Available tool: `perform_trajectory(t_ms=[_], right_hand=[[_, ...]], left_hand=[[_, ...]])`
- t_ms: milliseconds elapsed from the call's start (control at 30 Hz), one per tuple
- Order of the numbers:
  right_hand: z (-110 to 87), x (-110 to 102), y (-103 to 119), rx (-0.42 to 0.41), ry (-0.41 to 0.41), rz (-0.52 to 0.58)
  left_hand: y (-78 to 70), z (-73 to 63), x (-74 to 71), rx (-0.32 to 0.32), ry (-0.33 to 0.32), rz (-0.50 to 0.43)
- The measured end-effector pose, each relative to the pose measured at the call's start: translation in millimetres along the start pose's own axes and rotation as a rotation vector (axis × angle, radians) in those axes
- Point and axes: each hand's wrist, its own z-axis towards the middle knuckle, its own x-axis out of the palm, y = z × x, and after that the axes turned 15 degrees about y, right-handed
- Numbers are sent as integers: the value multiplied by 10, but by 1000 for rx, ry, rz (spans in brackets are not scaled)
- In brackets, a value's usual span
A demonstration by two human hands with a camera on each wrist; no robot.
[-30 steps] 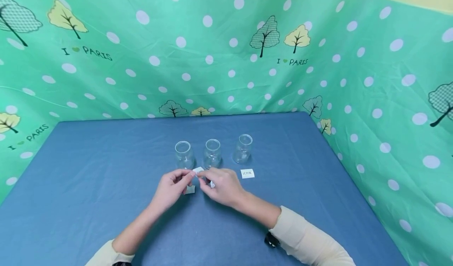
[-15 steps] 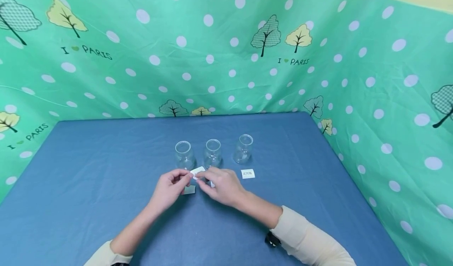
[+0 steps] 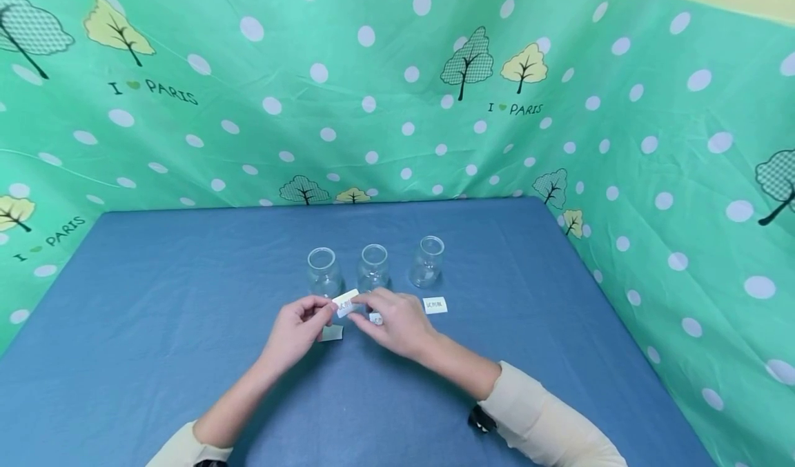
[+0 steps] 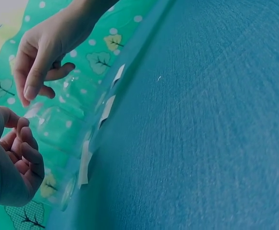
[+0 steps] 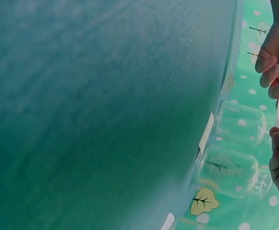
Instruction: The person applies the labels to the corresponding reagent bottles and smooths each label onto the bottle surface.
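Between thumb and forefinger, my left hand (image 3: 299, 329) pinches a white paper label (image 3: 345, 303) with handwritten characters by one end, raised over the table. My right hand (image 3: 397, 323) is at the label's other end, its forefinger right at the edge and its thumb lower and apart. In the left wrist view the right hand (image 4: 48, 48) points down toward the label from above. Below the hands lie a label partly covered by the right fingers (image 3: 376, 319) and a plain greenish-white slip (image 3: 332, 333).
Three lidless glass jars stand in a row behind the hands: left jar (image 3: 324, 274), middle jar (image 3: 373, 267), right jar (image 3: 427, 263). Another written label (image 3: 435, 305) lies before the right jar. A green printed curtain (image 3: 248, 143) hangs behind the blue table (image 3: 155, 281).
The held label has turned so its writing shows more. My right hand has shifted slightly right, uncovering more of the label beneath it. The jars stay put.
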Motion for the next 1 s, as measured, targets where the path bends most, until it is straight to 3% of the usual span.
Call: perform_trajectory(t_ms=[100, 267, 400, 567, 733, 1000], right_hand=[[35, -33, -9, 110, 38, 59], [104, -67, -23, 330, 173, 327], [143, -52, -33, 429, 228, 495], [189, -19, -40, 486, 247, 590], [239, 20, -36, 486, 232, 660], [305, 139, -21, 491, 212, 695]], left_hand=[[-1, -4, -17, -7, -11, -6], [28, 0, -43, -3, -2, 9], [64, 7, -70, 6, -3, 37], [69, -8, -122, 41, -22, 121], [68, -13, -172, 56, -33, 181], [116, 22, -241, 73, -68, 277]])
